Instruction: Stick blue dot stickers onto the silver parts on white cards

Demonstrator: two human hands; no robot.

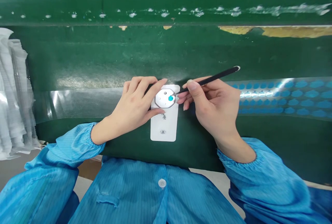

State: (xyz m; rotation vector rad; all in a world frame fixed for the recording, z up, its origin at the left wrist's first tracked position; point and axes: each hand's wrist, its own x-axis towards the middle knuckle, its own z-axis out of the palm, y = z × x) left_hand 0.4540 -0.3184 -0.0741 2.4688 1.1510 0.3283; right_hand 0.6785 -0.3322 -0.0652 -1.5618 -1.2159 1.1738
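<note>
Plainly, the right grip (218, 108) holds a black tool (218, 75), the left grip (136, 100) seemingly pinching an octagonal disc (163, 100).

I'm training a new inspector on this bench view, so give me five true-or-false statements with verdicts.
1. The right hand holds a slim black tool. True.
2. The left hand is well away from the octagonal piece. False: its thumb and fingers are at the piece's edge.
3. A blue spot shows on the octagonal piece. True.
4. The blue dots lie left of the left hand. False: they lie beyond the right hand.
5. A whitish, layered pile is at the picture's left edge. True.
</note>
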